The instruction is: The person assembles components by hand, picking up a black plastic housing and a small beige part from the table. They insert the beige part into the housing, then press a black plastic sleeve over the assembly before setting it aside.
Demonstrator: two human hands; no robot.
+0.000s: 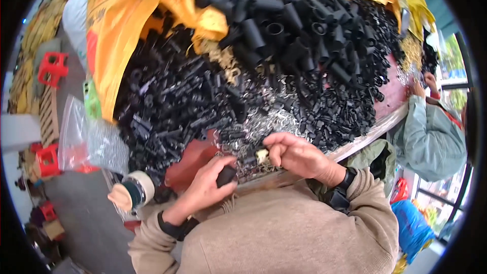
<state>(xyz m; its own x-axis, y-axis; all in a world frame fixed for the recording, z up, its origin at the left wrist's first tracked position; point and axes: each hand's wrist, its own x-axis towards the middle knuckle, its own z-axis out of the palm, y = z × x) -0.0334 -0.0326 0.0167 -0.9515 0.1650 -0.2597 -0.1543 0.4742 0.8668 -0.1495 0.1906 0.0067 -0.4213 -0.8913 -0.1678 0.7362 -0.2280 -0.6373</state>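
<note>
My left hand [205,185] is closed round a short black plastic tube [226,175], which shows between thumb and fingers. To its right, my right hand [300,158] has its fingers bent, with a small pale yellow piece [262,156] at the fingertips. The hold on that piece is partly hidden. Beyond the hands lies a heap of small silvery metal pieces [271,122]. Small black plastic parts [182,89] spread to the left of it, with more small black parts [337,122] to the right. Larger black tubes [294,25] are piled at the back.
Yellow sacks [119,30] stand behind the parts. A clear plastic bag [94,139] and a lidded jar [139,189] are at the left. The table's wooden edge [373,134] runs in front of me. At the right, another person in a grey-green jacket [428,137] reaches onto the table.
</note>
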